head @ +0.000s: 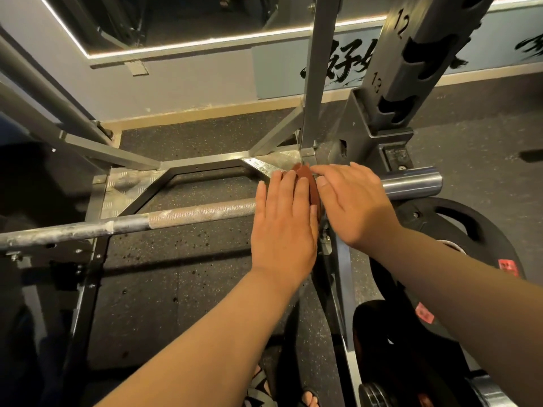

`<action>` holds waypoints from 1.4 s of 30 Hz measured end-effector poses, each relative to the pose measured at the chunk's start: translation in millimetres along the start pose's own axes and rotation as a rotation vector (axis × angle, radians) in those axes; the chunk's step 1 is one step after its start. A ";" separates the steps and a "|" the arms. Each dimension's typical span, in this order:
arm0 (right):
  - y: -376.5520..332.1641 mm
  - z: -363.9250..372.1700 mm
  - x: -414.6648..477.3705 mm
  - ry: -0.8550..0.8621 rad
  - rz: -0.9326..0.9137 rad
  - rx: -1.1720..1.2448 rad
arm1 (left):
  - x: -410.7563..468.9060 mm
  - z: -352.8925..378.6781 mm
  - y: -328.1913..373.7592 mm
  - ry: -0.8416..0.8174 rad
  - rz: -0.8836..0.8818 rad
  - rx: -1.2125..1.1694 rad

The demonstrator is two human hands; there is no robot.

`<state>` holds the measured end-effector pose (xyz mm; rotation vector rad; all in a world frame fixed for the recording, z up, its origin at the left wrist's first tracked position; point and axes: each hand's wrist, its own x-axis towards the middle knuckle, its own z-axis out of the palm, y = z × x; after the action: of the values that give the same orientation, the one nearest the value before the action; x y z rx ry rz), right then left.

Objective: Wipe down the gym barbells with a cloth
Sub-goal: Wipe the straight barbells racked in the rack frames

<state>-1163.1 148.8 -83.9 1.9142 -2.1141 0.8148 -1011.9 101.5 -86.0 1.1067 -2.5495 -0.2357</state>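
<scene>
A barbell (182, 215) runs across the rack from the lower left to a shiny sleeve end (411, 183) at the right; its shaft is knurled and streaked with white chalk. A reddish-brown cloth (307, 179) lies over the bar between my two hands, mostly hidden by them. My left hand (283, 224) lies over the bar with its fingers straight on the cloth. My right hand (352, 204) lies beside it, its thumb and fingers on the cloth's right side; how they hold it is hidden.
A grey rack upright (316, 71) rises just behind the hands, and a thicker numbered post (411, 54) stands to its right. A black weight plate (458, 227) leans at the right. Checker-plate rack base (126, 183) and speckled rubber floor lie below. My sandalled feet (282, 389) show at the bottom.
</scene>
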 end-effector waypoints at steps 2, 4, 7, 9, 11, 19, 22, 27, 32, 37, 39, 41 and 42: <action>5.6 4.8 -5.7 0.105 -0.104 -0.016 | 19.1 -3.8 0.8 -0.031 -0.050 0.030; 6.4 8.0 -3.8 0.136 -0.093 0.012 | 42.8 -8.7 3.4 -0.126 -0.116 0.072; 5.6 8.9 -0.1 0.148 -0.084 0.064 | 50.7 -4.1 8.6 -0.121 -0.165 0.031; 5.4 8.7 -1.4 0.169 -0.121 0.046 | 35.2 0.2 11.1 -0.008 -0.124 -0.034; 5.5 8.3 -1.4 0.168 -0.133 0.029 | 10.8 8.4 9.0 0.066 -0.037 -0.017; 3.2 10.2 -3.1 0.163 -0.055 0.052 | 35.6 -2.7 0.7 -0.074 -0.020 0.078; 1.3 11.4 -2.7 0.145 -0.008 0.060 | 36.6 -0.6 1.6 -0.043 -0.052 0.035; 2.5 8.7 -3.8 0.103 -0.027 0.035 | -18.1 19.0 6.9 0.108 0.056 0.040; 3.8 11.9 -5.5 0.132 -0.019 0.034 | 12.1 10.3 -3.2 0.073 0.058 0.014; 3.4 13.3 -5.2 0.133 -0.006 0.059 | 26.9 9.8 3.8 0.049 -0.028 0.005; 2.2 12.6 -5.2 0.125 -0.010 0.047 | 3.3 10.6 1.7 0.075 0.047 0.015; 2.5 11.7 -5.5 0.122 -0.013 0.040 | -15.7 8.0 -6.8 0.093 0.107 0.048; 2.6 11.4 -5.2 0.127 -0.010 0.036 | -19.0 6.3 -12.7 0.095 0.127 0.054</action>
<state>-1162.1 147.6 -96.6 1.8371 -2.0275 0.9518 -993.7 106.8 -100.2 0.9473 -2.5423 -0.0805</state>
